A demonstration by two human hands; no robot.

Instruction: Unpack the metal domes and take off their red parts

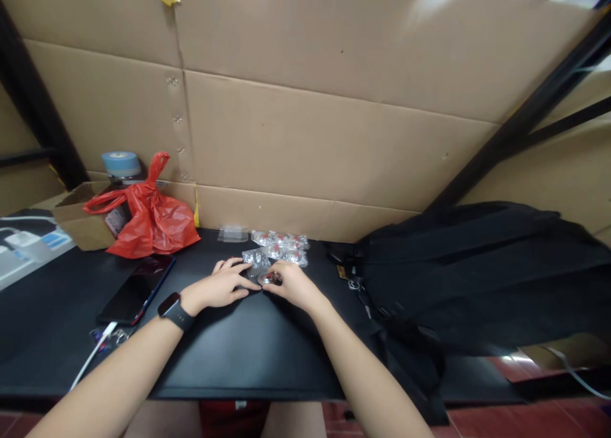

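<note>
My right hand [291, 284] pinches a small round silvery piece with a red spot [266, 277], low over the black table [248, 342]. My left hand [223, 286], with a dark watch on its wrist, lies with fingers spread; its index fingertip reaches the edge of that round piece. Just beyond the fingers is a clear plastic packet [256, 257]. Behind it lie several small clear packets with red bits inside [281, 242]. A flat stack of clear bags [233, 234] rests to their left. The round piece is partly covered by my right fingers.
At left lie a phone [137, 290] with a white cable, a tied red plastic bag [155, 218], a cardboard box [86, 225] and a white power strip [35, 256]. A black backpack [477, 279] takes up the right side. Cardboard panels [305, 145] stand behind the table.
</note>
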